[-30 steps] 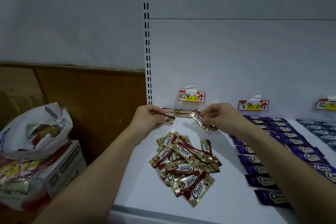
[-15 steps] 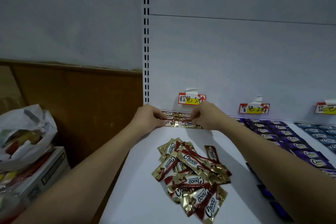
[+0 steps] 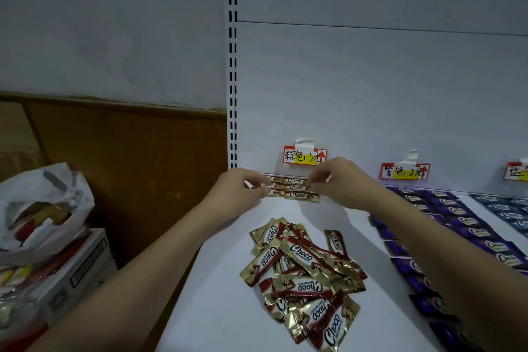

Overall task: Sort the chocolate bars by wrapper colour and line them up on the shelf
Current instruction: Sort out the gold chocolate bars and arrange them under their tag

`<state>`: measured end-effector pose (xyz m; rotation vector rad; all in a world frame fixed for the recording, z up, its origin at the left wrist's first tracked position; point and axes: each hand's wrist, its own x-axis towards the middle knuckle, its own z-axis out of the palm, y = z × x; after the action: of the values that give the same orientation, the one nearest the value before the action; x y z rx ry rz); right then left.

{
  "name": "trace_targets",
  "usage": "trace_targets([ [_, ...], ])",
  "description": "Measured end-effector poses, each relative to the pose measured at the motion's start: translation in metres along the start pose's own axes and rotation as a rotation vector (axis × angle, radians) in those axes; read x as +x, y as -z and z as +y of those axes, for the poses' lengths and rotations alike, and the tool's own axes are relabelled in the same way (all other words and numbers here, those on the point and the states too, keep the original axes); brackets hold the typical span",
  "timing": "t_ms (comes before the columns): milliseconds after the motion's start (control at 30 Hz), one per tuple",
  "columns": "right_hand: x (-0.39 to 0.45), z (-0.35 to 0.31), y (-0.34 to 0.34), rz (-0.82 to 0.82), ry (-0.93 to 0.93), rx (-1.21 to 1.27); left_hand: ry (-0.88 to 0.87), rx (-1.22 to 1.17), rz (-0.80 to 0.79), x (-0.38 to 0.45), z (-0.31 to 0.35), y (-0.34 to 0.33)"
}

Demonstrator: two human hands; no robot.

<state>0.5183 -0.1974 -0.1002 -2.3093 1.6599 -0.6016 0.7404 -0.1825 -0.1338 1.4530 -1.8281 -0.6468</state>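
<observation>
Shelf: the white shelf (image 3: 223, 320) carries all the sorted stock, with its back panel rising behind; the camera view sits a little closer and lower than a second ago.
Purple rows: purple Choco bars (image 3: 457, 211) already lie in tidy lines under the purple price tag (image 3: 405, 171), and blue Choco bars (image 3: 508, 208) sit further right at the frame edge.
Loose pile: the heap of brown-and-gold Choco bars (image 3: 303, 274) lies mid-shelf, jumbled and overlapping, much as it did a second ago, so most of this colour is not yet lined up.
Back row: three brown-and-gold bars (image 3: 297, 188) now lie flat, side by side, against the back panel under the brown price tag (image 3: 304, 155); a second ago they were held up loosely and one hung askew, so the first line of this colour looks laid.
Left hand: the left hand (image 3: 240, 191) has its fingers curled, pinching the left ends of those bars.
Right hand: the right hand (image 3: 340, 180) pinches their right ends with bent fingertips, having moved inward since a second ago.
Off-shelf: a white plastic bag (image 3: 43, 208) rests on a cardboard box (image 3: 77, 274) at the left.
Next, as a guess: release, then draw more bars from the pile.
</observation>
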Motion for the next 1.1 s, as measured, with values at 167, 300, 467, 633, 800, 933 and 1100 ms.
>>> trace_targets([
  [167,-0.038,0.004,0.028,-0.271,0.046,0.177,0.034,-0.29,-0.104,-0.034,0.024,0.001],
  [300,-0.058,0.013,0.034,-0.303,0.054,0.26,0.097,-0.352,-0.093,-0.058,0.028,-0.01],
  [467,-0.066,0.017,0.034,-0.402,0.095,0.151,0.057,-0.148,-0.1,-0.07,0.019,-0.015],
  [633,-0.071,0.015,0.032,-0.529,0.14,0.011,0.07,-0.049,-0.115,-0.069,0.021,-0.011],
  [800,-0.071,0.017,0.027,-0.48,0.124,0.012,0.049,-0.007,-0.104,-0.069,0.019,-0.01],
  [933,-0.072,0.016,0.024,-0.423,0.089,-0.026,0.067,-0.113,-0.043,-0.07,0.019,-0.011],
  [1100,-0.066,0.018,0.02,-0.36,0.093,0.039,0.141,-0.419,0.044,-0.071,0.018,-0.01],
])
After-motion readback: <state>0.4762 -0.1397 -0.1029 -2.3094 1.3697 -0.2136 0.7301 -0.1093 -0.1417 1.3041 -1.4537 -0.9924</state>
